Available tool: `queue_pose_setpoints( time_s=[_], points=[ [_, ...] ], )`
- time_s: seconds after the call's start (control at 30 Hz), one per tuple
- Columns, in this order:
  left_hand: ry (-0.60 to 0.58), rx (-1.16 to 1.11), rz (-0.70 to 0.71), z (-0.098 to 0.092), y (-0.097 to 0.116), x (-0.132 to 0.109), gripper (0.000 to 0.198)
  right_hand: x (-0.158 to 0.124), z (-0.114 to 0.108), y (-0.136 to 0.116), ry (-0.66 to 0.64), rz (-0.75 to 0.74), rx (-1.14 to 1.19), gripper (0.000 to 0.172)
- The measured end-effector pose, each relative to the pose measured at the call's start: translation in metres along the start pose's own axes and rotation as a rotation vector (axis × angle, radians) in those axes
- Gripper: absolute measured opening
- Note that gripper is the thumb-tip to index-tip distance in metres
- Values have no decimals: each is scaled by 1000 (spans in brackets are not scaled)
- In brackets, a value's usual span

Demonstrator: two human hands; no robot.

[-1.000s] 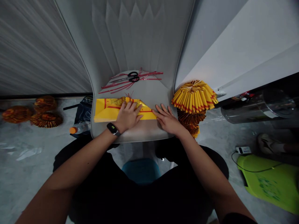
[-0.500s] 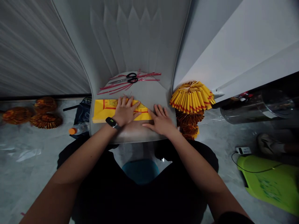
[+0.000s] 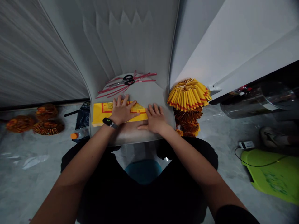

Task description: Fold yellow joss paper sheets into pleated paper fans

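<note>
While my work sits on the grey chair (image 3: 149,91), the pleated yellow paper bundle (image 3: 188,96) beside its seat looks done; the yellow paper stack (image 3: 97,112) on the seat seems partway, its far right corner slanted as if folded, its left end square and unpleated; my left hand (image 3: 121,113) lies on it, my right hand (image 3: 156,120) at its right end, fingers spread flat, gripping nothing; the scissors (image 3: 127,80) and red plastic strips (image 3: 149,75) beyond lie unused

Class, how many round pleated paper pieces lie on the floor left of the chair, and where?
3: the leftmost piece; the upper piece, to its right; the lower piece, just below that. Others may be hidden.
</note>
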State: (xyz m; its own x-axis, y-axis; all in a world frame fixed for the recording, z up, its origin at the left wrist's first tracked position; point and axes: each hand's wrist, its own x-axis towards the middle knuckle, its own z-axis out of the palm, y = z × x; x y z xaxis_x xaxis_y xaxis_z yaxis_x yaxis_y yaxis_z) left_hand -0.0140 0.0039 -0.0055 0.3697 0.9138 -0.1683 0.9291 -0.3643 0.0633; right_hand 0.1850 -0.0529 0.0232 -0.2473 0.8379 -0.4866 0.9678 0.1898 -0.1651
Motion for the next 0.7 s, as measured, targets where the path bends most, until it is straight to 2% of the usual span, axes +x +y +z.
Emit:
queue_pose_setpoints(
  time_s=[0.1, 0.17, 0.23, 0.33, 0.43, 0.5, 0.57, 0.63, 0.7],
  points=[
    [7, -18, 19, 3, -5, 2, 75, -32, 8, 8, -79, 47, -51, 120],
    [25, -59, 38, 3, -8, 0, 68, -47, 14, 14, -70, 64, -57, 120],
    [70, -109, 42, 0, -11, -4, 59, -54, 16, 17, 0, 51, -60, 106],
    [160, -152, -50, -9, -19, -13, 56, -47, 8, 18, 169, 52, -50, 72],
    [185, -170, -243, -18, -34, -22, 69, -28, -3, 17, 291, 116, 4, 64],
    [110, -217, -341, -23, -47, -24, 82, -12, -8, 17, 317, 129, 58, 57],
    [-26, -287, -391, -28, -62, -23, 92, 3, -10, 16, 311, 121, 128, 53],
    [-144, -350, -411, -32, -73, -21, 98, 15, -12, 14, 286, 117, 198, 56],
    [-208, -376, -395, -33, -79, -19, 100, 24, -14, 10, 266, 110, 251, 59]
  ],
)
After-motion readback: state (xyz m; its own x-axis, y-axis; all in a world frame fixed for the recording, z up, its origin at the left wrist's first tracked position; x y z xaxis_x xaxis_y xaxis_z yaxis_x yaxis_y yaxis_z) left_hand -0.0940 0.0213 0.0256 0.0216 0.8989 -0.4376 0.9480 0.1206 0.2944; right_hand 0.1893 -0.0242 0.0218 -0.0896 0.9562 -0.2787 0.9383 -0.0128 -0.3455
